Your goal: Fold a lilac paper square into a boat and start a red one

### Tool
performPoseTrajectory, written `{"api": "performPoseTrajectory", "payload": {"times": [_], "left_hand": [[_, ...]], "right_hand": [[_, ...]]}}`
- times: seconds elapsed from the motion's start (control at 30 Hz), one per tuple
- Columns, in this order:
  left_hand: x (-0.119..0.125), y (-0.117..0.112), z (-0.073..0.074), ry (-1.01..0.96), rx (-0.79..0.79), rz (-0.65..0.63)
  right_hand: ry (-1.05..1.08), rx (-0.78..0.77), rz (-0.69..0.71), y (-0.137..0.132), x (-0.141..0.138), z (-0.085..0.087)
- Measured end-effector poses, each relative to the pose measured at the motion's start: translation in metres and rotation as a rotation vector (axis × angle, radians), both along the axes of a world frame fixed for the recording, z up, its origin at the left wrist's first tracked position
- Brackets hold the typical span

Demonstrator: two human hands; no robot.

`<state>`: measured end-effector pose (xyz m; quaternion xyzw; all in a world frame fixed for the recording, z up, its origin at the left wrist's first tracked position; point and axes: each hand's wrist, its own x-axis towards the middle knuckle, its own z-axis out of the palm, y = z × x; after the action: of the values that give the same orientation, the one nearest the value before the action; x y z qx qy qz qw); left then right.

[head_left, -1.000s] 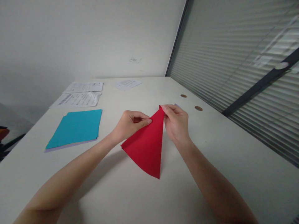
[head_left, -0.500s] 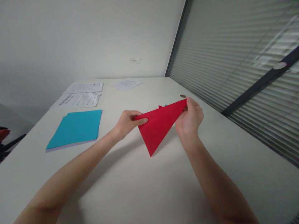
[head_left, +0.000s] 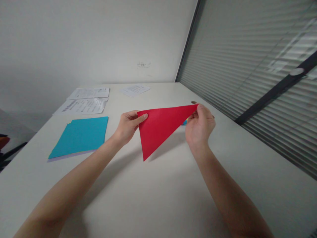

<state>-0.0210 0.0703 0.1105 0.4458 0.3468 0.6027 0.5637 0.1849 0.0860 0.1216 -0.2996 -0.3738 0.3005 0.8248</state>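
A red sheet of paper (head_left: 158,127), folded into a triangle, is held up above the table between both hands. My left hand (head_left: 127,127) pinches its upper left corner, thumb in front. At the upper right tip, my right hand (head_left: 201,124) grips the paper between thumb and fingers. The triangle's lower point hangs down over the tabletop without touching it. Behind the paper, beside my right hand, a small blue and yellow piece (head_left: 184,122) peeks out; most of it is hidden.
A stack of blue paper sheets (head_left: 81,135) lies on the white table (head_left: 148,198) at the left. Behind it are printed pages (head_left: 84,105), with another printed sheet (head_left: 135,90) farther back. A window with blinds (head_left: 235,66) runs along the right side.
My left hand has moved up and to the left, so the triangle's top edge is now nearly level and its lower point has swung left. My right hand has barely moved.
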Motion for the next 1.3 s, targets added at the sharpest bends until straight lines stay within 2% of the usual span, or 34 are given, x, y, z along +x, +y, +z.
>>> {"api": "performPoseTrajectory", "payload": {"times": [0.2,0.4,0.7,0.87,0.97,1.13,1.3], "left_hand": [[-0.002,0.003,-0.002,-0.02,-0.031,0.007],[-0.003,0.005,-0.004,0.0,0.034,0.064],[0.001,0.0,0.002,-0.049,0.104,0.156],[0.004,-0.003,0.003,-0.043,0.095,0.142],[0.005,-0.004,0.003,-0.04,0.068,0.141],[0.006,-0.007,0.007,-0.062,0.034,0.166],[0.007,-0.011,0.012,-0.093,0.049,0.159]], "right_hand": [[-0.005,-0.066,0.059,0.0,-0.006,-0.006],[0.006,-0.087,0.084,0.002,-0.004,-0.004],[0.028,-0.092,0.109,0.005,0.001,-0.004],[0.059,-0.092,0.14,0.009,0.002,-0.008],[0.044,-0.136,0.209,0.007,-0.001,-0.011],[-0.019,-0.185,0.401,-0.001,-0.011,-0.012],[-0.021,-0.149,0.425,-0.004,-0.015,-0.01]]}}
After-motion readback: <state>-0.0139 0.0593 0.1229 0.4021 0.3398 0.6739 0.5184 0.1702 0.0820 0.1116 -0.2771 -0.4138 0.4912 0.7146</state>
